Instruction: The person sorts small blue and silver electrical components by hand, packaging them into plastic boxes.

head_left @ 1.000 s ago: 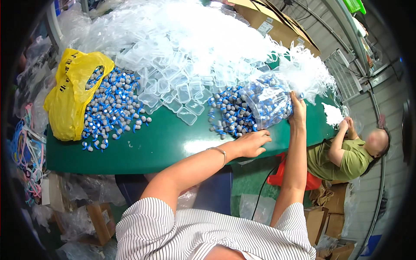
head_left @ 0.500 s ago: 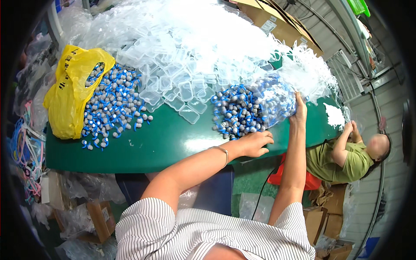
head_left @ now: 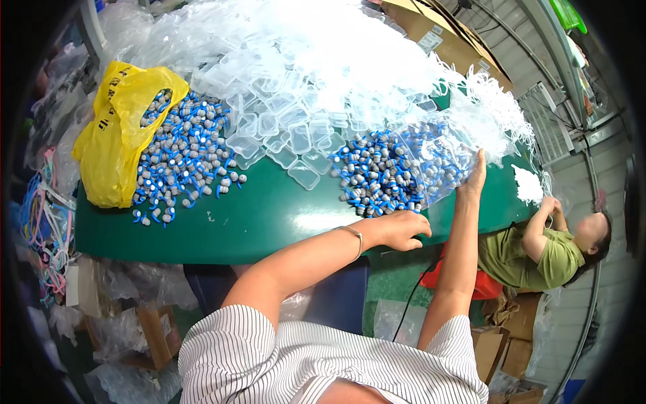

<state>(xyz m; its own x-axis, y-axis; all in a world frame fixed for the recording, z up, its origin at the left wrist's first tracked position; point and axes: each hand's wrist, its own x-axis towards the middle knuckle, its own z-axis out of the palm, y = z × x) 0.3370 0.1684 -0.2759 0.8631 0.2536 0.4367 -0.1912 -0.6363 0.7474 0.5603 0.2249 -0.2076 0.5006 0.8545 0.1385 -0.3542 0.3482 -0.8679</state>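
Touching: my right hand (head_left: 474, 178) is against the right end of the clear bag (head_left: 449, 168), fingers pointing up along its side; whether they pinch the film I cannot tell.
Left hand (head_left: 402, 230): I have it back-up at the near edge of the green table (head_left: 269, 232), fingers loosely bent and close together; their undersides are hidden, so I cannot tell if they hold anything.
Bag: on the table ahead of me, to my right, tilted on its side and partly filled.
Plugs (head_left: 377, 172): grey with blue tails, heaped loose at the bag's left side, just beyond my left hand; more show through the film.
Second heap (head_left: 185, 151): the same kind, well off to my left, a few strays at its near edge.
Yellow bag (head_left: 111, 151): slumped against that heap's left side, some plugs showing at its mouth.
Boxes (head_left: 301, 138): clear, piled across the table beyond both heaps, glaring white at the back.
Strings (head_left: 498, 108): white, tangled beyond my right hand.
Carton (head_left: 434, 39): behind the boxes, to the right.
Bracelet (head_left: 359, 237): on my left wrist.
Co-worker (head_left: 531, 259): green shirt, off to my right, hands close together near a white bundle (head_left: 528, 185).
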